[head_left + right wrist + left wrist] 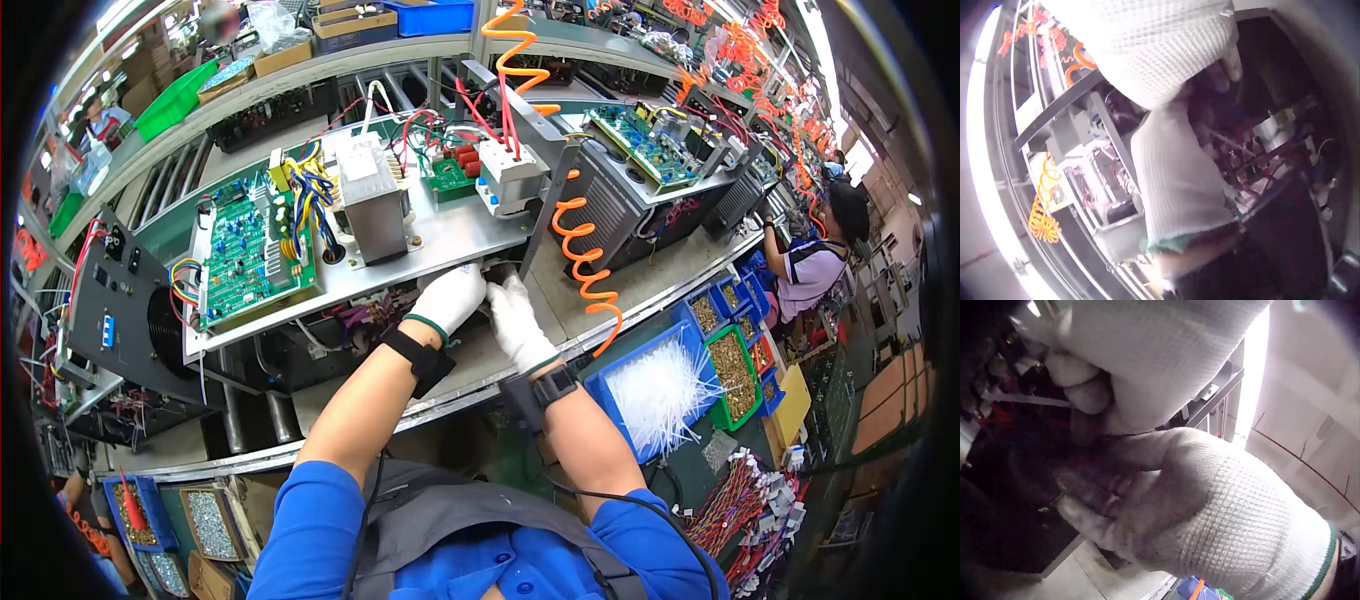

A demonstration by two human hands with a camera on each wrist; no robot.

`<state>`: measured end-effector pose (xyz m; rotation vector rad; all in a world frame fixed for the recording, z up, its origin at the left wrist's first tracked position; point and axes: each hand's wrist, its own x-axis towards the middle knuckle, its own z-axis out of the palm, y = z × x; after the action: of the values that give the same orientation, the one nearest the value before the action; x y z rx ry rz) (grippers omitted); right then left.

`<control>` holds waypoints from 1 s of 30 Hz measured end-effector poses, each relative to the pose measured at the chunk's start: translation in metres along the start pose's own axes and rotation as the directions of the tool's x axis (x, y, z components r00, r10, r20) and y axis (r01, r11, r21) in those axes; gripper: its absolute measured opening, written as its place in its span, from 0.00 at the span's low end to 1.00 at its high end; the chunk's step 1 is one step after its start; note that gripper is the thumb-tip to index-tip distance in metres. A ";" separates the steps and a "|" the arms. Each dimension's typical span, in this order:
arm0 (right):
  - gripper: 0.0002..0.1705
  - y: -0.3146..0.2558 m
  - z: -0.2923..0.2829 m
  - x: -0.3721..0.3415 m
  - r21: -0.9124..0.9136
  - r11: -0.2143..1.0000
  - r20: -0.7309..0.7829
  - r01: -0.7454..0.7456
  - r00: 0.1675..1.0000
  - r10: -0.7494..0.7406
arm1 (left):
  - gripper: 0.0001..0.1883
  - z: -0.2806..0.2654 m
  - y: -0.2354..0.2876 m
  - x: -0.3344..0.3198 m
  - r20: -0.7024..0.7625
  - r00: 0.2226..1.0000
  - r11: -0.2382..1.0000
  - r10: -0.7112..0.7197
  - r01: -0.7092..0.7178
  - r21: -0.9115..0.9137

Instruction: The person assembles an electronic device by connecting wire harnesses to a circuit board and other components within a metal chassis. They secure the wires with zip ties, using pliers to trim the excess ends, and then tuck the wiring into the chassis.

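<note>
A long table (590, 345) with a metal edge is set along a crowded workshop, with a shelf (330, 55) behind it. At the far left, a green bin (178, 100) is seen tilted on the shelf; its contents are hard to make out. Below the table at left, a blue bin (155, 489) is filled with small brownish parts, a red tool (131, 508) stuck among them, and a carton (238, 512) beside it is filled with silvery parts. On the table, a unit (130, 300) is topped by a metal plate (460, 235), on which a green board (240, 250) and a transformer (370, 200) are carried. Under the plate's front edge, the left hand (450, 300) and the right hand (520, 325), both white-gloved, are brought close together. Their fingers are partly hidden in shadow; how far they are closed, and whether anything is held, cannot be told. To the right, a blue tray (597, 388) is heaped with white strips, and a green tray (738, 421) is filled with brass-coloured parts. The cable bundle (745, 510) below is partly blurred.
</note>
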<state>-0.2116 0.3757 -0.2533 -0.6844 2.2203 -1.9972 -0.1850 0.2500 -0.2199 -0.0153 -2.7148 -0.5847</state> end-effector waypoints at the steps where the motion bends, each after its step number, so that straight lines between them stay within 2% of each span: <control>1: 0.24 -0.018 -0.003 -0.007 0.314 0.940 0.065 -0.135 0.991 0.120 | 0.12 -0.002 -0.001 -0.001 -0.001 1.000 1.000 0.002 -0.002 -0.002; 2: 0.27 -0.032 -0.004 -0.010 0.581 0.769 0.164 -0.267 0.964 0.211 | 0.12 -0.008 0.003 -0.003 -0.026 0.999 0.999 -0.037 0.036 -0.031; 4: 0.27 -0.027 -0.003 -0.014 0.528 0.817 0.142 -0.231 0.973 0.183 | 0.13 -0.015 0.011 -0.007 -0.031 0.991 0.991 -0.132 0.131 -0.039; 5: 0.27 -0.025 -0.004 -0.016 0.480 0.855 0.123 -0.197 0.980 0.157 | 0.13 -0.012 0.010 -0.006 -0.026 0.991 0.990 -0.132 0.131 -0.048; 6: 0.24 -0.017 -0.005 -0.012 0.321 0.939 0.088 -0.124 0.991 0.101 | 0.13 -0.008 0.009 -0.008 -0.006 0.997 0.995 -0.076 0.075 -0.059; 7: 0.24 -0.012 -0.009 -0.011 0.317 0.938 0.083 -0.138 0.990 0.117 | 0.13 -0.004 0.007 -0.010 0.015 1.000 0.997 -0.020 0.021 -0.071; 9: 0.22 -0.019 -0.014 -0.006 0.333 0.907 0.173 -0.257 0.962 0.209 | 0.12 -0.008 0.000 0.001 0.035 0.999 0.992 0.018 -0.014 -0.126; 10: 0.14 -0.026 -0.013 -0.003 0.341 0.911 0.086 -0.230 0.973 0.213 | 0.12 -0.014 -0.001 0.001 0.131 0.991 0.990 -0.018 0.035 -0.133; 11: 0.14 -0.032 -0.013 0.002 0.346 0.909 0.084 -0.232 0.973 0.216 | 0.13 -0.018 -0.002 0.001 0.224 0.973 0.988 -0.051 0.081 -0.130; 12: 0.10 -0.038 -0.013 0.009 0.089 0.966 0.039 -0.242 0.970 0.239 | 0.14 -0.013 0.000 -0.002 0.093 0.996 0.996 -0.012 0.021 -0.092; 13: 0.08 -0.043 -0.013 0.015 -0.169 0.954 -0.017 -0.249 0.968 0.250 | 0.15 -0.010 0.002 -0.008 0.094 0.994 0.989 -0.056 0.069 -0.134; 14: 0.09 -0.045 -0.014 0.017 -0.412 0.873 -0.079 -0.261 0.965 0.251 | 0.13 -0.010 0.006 -0.012 0.005 0.998 0.987 -0.064 0.064 -0.145; 15: 0.09 -0.042 -0.015 0.015 -0.393 0.879 -0.095 -0.268 0.963 0.251 | 0.11 -0.012 0.012 -0.016 -0.084 0.994 0.986 -0.072 0.058 -0.159; 16: 0.10 -0.035 -0.015 0.012 -0.362 0.904 -0.147 -0.228 0.971 0.186 | 0.11 -0.015 0.019 -0.023 -0.068 0.977 0.965 -0.202 0.186 -0.185; 17: 0.11 -0.027 -0.012 0.010 -0.332 0.925 -0.201 -0.185 0.972 0.122 | 0.13 -0.023 0.024 -0.024 -0.040 0.964 0.952 -0.261 0.251 -0.174; 18: 0.08 -0.020 -0.010 0.006 -0.126 0.979 -0.262 -0.160 0.957 0.122 | 0.14 -0.029 0.026 -0.025 0.006 0.968 0.922 -0.251 0.241 -0.304; 19: 0.08 -0.012 -0.007 -0.001 -0.119 0.980 -0.268 -0.159 0.956 0.122 | 0.15 -0.033 0.027 -0.026 0.054 0.969 0.870 -0.240 0.239 -0.432; 20: 0.06 -0.013 -0.005 -0.007 0.181 0.972 -0.276 -0.152 0.941 0.198 | 0.13 -0.040 0.028 -0.022 0.262 0.928 0.777 -0.266 0.367 -0.511; 21: 0.05 -0.014 -0.003 -0.010 0.463 0.877 -0.261 -0.126 0.926 0.271 | 0.13 -0.042 0.023 -0.020 0.263 0.929 0.780 -0.260 0.363 -0.510; 22: 0.06 -0.016 -0.010 -0.013 0.466 0.873 -0.201 -0.143 0.944 0.262 | 0.10 -0.044 0.015 -0.018 0.440 0.868 0.609 -0.229 0.481 -0.631; 23: 0.06 -0.015 -0.014 -0.012 0.470 0.873 -0.215 -0.130 0.943 0.256 | 0.09 -0.046 0.009 -0.013 0.595 0.790 0.415 -0.149 0.596 -0.687; 24: 0.07 -0.012 -0.017 -0.010 0.501 0.858 -0.160 -0.114 0.962 0.221 | 0.06 -0.045 0.008 -0.011 0.624 0.757 0.356 -0.193 0.646 -0.675; 25: 0.09 -0.008 -0.019 -0.010 0.531 0.840 -0.107 -0.110 0.975 0.195 | 0.11 -0.047 0.003 -0.008 0.627 0.761 0.402 -0.170 0.634 -0.661; 26: 0.09 -0.005 -0.024 -0.009 0.559 0.806 -0.002 -0.195 0.972 0.237 | 0.16 -0.034 -0.009 -0.007 0.688 0.704 0.452 -0.177 0.679 -0.578; 27: 0.09 -0.006 -0.026 -0.009 0.553 0.807 -0.008 -0.208 0.967 0.255 | 0.22 -0.019 -0.019 -0.007 0.743 0.643 0.493 -0.187 0.715 -0.495; 29: 0.08 -0.012 -0.031 -0.010 0.768 0.589 0.184 -0.253 0.967 0.176 | 0.25 -0.002 -0.040 -0.014 0.704 0.693 0.338 0.153 0.633 -0.697; 30: 0.09 -0.010 -0.033 -0.009 0.792 0.547 0.211 -0.270 0.963 0.170 | 0.23 0.010 -0.049 -0.018 0.524 0.789 0.021 0.320 0.547 -0.837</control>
<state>-0.2120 0.4096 -0.2412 -0.3336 0.9831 -2.4056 -0.1756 0.2103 -0.2542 -0.3972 -1.9306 -2.9601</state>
